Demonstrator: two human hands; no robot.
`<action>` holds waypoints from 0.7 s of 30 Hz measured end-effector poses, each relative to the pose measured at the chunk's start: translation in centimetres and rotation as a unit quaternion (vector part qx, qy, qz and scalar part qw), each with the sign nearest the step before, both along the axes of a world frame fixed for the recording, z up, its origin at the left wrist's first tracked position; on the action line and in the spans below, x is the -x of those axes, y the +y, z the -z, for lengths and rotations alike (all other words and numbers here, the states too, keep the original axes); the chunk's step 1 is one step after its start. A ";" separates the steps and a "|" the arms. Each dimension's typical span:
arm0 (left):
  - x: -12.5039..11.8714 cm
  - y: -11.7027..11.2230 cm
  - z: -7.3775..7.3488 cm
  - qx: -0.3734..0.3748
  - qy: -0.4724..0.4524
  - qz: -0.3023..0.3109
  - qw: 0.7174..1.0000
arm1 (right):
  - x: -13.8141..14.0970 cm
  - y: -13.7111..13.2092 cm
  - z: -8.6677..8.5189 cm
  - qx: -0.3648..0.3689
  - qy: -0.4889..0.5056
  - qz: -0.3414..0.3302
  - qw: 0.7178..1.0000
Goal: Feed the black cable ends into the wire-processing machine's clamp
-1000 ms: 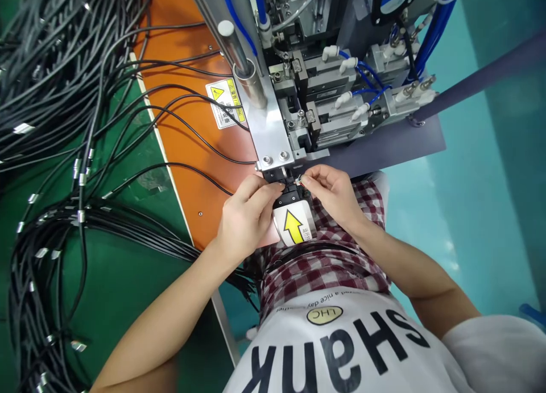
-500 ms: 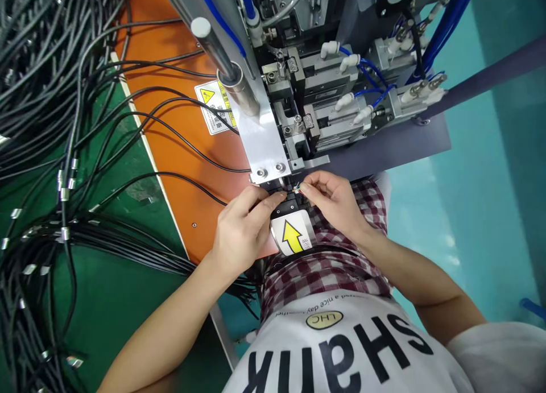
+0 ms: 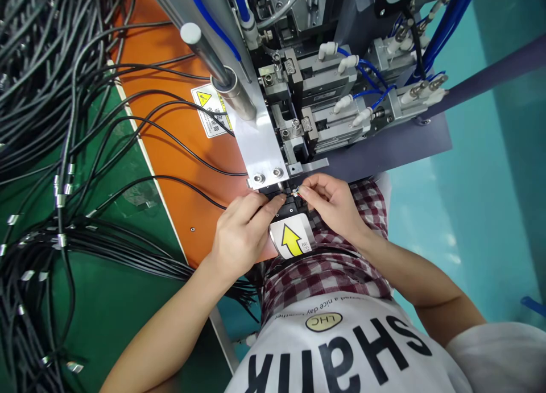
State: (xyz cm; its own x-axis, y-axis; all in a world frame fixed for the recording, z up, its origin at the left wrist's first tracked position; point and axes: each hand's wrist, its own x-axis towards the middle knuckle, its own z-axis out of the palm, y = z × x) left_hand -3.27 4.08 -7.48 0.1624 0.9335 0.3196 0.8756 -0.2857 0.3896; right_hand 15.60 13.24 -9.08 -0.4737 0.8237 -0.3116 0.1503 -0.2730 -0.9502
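My left hand (image 3: 239,234) is closed at the black fixture (image 3: 286,210), thumb and forefinger together. A black cable (image 3: 191,183) runs across the orange top and under this hand; its stretch beneath the fingers is hidden. From the fixture's right side stick out thin coloured wires (image 3: 297,193), white and red among them. My right hand (image 3: 335,206) pinches their ends between thumb and forefinger. Just below the fingers, a label with a yellow arrow (image 3: 292,239) lies on the fixture's front plate.
Above the hands stands a machine with pneumatic cylinders (image 3: 330,86), blue hoses and a silver plate (image 3: 260,148). More black cables lead over the orange top (image 3: 170,222). On the green table (image 3: 119,307) to the left lie large cable bundles (image 3: 34,114) with silvery ends.
The view has shifted slightly, so the machine and cables appear a little further left. Both hands stay at the fixture, the right still pinching the wires with only a tiny movement.
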 end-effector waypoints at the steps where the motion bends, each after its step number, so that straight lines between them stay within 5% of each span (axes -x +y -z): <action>1: 0.0 0.0 0.0 0.002 0.000 0.002 1.000 | 0.0 0.0 0.0 -0.003 -0.001 0.000 1.000; 21: 0.3 0.2 0.0 0.009 0.025 0.012 1.000 | -0.1 0.0 0.5 -0.023 -0.015 -0.002 1.000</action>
State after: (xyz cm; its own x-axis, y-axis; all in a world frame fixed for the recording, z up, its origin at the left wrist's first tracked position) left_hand -3.54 4.27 -7.47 0.2004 0.9349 0.2931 0.8866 -0.3003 0.3517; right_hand 15.71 13.21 -9.60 -0.4676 0.8361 -0.2868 0.1787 -0.2283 -0.9570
